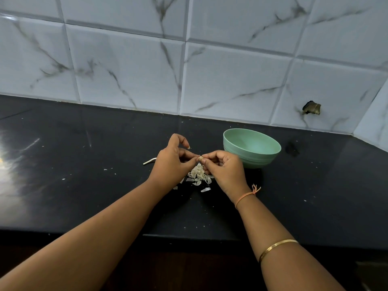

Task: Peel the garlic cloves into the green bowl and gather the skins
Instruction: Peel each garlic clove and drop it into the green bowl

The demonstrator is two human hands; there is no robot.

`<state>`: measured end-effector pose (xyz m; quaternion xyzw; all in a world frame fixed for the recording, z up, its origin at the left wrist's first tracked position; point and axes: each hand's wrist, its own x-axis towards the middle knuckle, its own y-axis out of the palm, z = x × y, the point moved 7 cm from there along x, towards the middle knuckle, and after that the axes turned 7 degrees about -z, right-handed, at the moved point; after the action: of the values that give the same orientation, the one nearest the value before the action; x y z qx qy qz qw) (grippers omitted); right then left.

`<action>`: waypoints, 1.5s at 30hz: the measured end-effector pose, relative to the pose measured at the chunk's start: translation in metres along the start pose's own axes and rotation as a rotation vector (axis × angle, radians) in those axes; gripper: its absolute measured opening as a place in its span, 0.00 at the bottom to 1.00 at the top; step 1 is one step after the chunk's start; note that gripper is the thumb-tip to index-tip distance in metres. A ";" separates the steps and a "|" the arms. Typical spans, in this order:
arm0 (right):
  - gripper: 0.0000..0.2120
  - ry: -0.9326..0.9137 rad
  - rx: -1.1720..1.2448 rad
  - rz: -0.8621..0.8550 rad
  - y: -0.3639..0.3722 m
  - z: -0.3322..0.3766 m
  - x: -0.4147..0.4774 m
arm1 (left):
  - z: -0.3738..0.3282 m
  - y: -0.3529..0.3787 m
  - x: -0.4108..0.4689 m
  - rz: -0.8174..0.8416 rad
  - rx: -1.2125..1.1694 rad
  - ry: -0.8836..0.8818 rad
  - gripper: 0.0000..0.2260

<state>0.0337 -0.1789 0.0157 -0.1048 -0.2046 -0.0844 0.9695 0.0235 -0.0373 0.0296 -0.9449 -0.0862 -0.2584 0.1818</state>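
I am pinching the garlic clove [201, 158] between my left hand [172, 163] and right hand [223, 171], the green bowl [253, 159] lying at 3 o'clock, nearer my right

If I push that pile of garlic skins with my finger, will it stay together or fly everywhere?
The garlic skins look thin, curled and papery, so they are probably very light and floppy. A push would likely scatter them; loose flakes already lie apart on the smooth black counter. They would probably slide easily there.
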 end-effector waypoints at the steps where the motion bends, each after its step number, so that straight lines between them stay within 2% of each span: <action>1: 0.04 0.005 0.003 0.002 0.000 0.000 0.000 | 0.000 0.000 0.000 0.002 -0.001 -0.004 0.16; 15: 0.03 0.006 0.022 0.033 0.004 0.001 -0.001 | 0.006 -0.001 0.001 -0.029 0.054 0.000 0.16; 22: 0.08 0.042 0.125 0.047 0.005 0.003 -0.001 | 0.006 -0.002 0.002 -0.072 -0.003 -0.023 0.15; 29: 0.09 0.081 0.219 0.104 0.009 0.006 -0.003 | 0.007 -0.002 0.003 -0.071 -0.012 -0.029 0.15; 35: 0.06 0.131 0.371 0.076 0.005 0.005 -0.003 | 0.013 -0.009 0.004 -0.159 -0.024 -0.091 0.14; 41: 0.10 0.135 0.348 0.048 0.003 0.002 -0.001 | 0.008 -0.003 0.002 -0.100 -0.004 -0.045 0.14; 45: 0.11 0.123 0.300 0.018 0.001 0.002 0.001 | 0.002 0.002 0.001 -0.041 -0.047 0.008 0.18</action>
<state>0.0339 -0.1778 0.0173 0.0447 -0.1544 -0.0506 0.9857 0.0257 -0.0378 0.0276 -0.9458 -0.0987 -0.2680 0.1543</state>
